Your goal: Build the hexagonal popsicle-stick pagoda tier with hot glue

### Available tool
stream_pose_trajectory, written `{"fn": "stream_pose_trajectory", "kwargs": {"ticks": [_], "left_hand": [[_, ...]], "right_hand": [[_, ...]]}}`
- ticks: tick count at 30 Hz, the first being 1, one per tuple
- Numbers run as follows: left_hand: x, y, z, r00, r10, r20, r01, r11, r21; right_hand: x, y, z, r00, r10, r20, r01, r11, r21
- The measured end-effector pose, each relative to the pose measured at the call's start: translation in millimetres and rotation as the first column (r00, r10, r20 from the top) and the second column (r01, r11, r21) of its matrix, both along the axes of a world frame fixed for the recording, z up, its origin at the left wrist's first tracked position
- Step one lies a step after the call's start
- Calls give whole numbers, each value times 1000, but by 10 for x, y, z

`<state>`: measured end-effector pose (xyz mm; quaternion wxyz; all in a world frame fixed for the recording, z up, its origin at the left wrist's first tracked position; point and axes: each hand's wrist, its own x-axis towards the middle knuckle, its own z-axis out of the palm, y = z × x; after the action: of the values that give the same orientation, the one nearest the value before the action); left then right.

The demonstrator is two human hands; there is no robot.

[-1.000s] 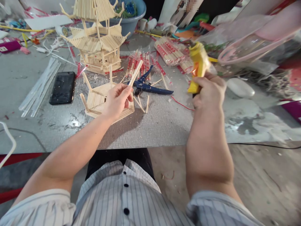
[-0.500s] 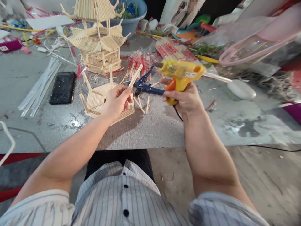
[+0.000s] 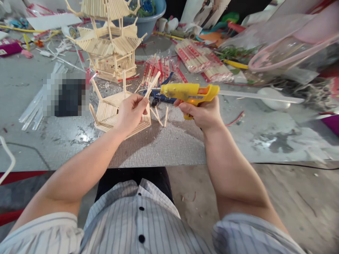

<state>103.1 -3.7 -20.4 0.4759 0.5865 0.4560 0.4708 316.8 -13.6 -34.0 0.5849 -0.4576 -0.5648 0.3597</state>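
Observation:
My left hand (image 3: 134, 111) pinches a few short wooden sticks (image 3: 153, 84), which point up and to the right. Under that hand lies a flat wooden-stick base (image 3: 106, 114) with upright posts at its corners; the hand hides part of it. My right hand (image 3: 202, 113) is wrapped around a yellow hot glue gun (image 3: 185, 92) with a long clear glue stick (image 3: 261, 96) out of its back. Its nozzle points left, close to the sticks in my left hand. Blue-handled pliers (image 3: 169, 98) rest on the table, partly behind the glue gun.
Behind the base stands a tiered wooden-stick pagoda (image 3: 112, 46). Clear glue sticks (image 3: 39, 102) and a blurred-out dark object (image 3: 70, 95) lie at left. Red-and-white packets of sticks (image 3: 190, 56), a blue basin (image 3: 150, 24) and a pink-rimmed item (image 3: 254, 63) are farther back.
The glue gun in my right hand has moved left and levelled out, its nozzle now nearer the sticks. My left hand has stayed almost in place.

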Motion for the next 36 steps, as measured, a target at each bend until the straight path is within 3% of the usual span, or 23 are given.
{"fn": "stream_pose_trajectory", "kwargs": {"ticks": [15, 26, 36], "left_hand": [[11, 9, -5, 999, 12, -36, -12, 1000, 13], [17, 1, 11, 1000, 3, -26, -2, 1000, 21], [3, 20, -20, 999, -3, -36, 4, 1000, 30]], "right_hand": [[15, 35, -60, 980, -61, 189, 43, 995, 94], [29, 77, -113, 981, -106, 162, 76, 980, 182], [25, 67, -83, 982, -108, 156, 82, 983, 166]]}}
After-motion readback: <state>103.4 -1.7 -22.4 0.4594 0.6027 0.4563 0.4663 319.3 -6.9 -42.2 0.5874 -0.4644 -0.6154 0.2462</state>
